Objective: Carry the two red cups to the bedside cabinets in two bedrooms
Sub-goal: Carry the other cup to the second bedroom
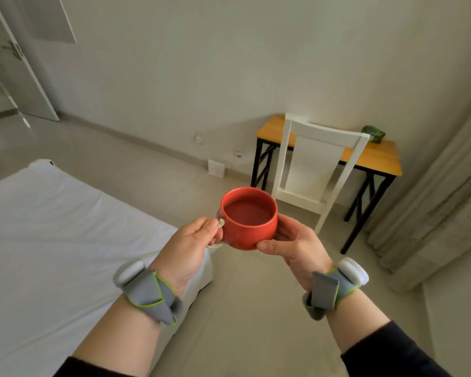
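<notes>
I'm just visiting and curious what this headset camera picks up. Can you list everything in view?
red cup: one, red with a pale handle, filled with liquid, held in mid-air over the floor
bed: one, white sheet, lower left
desk: one, orange top on black legs, against the far wall
chair: one, white, in front of the desk
green object: one, on the desk's far corner
curtain: grey-beige, right edge
door: one, white, open, upper left
wall sockets: pale, low on the wall
wrist bands: two, grey with white pods
left hand: pinches the cup's handle
right hand: cradles the cup's side
</notes>
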`<state>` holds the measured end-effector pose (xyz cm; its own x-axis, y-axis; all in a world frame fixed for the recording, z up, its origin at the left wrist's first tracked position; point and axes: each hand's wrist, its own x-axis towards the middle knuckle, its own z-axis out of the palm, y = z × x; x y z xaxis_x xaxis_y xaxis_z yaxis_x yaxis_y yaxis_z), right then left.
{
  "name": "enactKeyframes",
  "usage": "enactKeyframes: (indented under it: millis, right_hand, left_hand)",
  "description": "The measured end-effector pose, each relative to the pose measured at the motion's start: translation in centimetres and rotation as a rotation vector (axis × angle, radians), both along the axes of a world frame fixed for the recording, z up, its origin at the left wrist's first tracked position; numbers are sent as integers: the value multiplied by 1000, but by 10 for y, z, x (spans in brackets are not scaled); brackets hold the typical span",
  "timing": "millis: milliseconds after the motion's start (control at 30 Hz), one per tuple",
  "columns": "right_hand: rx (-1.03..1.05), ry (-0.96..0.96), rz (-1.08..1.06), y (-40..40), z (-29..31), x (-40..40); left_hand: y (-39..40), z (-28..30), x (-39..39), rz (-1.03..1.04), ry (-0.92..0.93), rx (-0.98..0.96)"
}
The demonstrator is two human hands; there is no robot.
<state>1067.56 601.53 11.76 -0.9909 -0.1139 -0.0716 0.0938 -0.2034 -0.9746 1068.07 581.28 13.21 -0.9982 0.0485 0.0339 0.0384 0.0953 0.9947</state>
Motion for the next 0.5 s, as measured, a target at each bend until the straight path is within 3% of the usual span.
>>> enactKeyframes:
  millis: [233, 500]
  right_hand:
    - [39, 19, 47, 48, 4, -121]
    - [68, 42, 90, 47, 3, -260]
  left_hand:
    - [47, 2, -112, 92, 17, -83]
    - [50, 2, -247, 129, 63, -138]
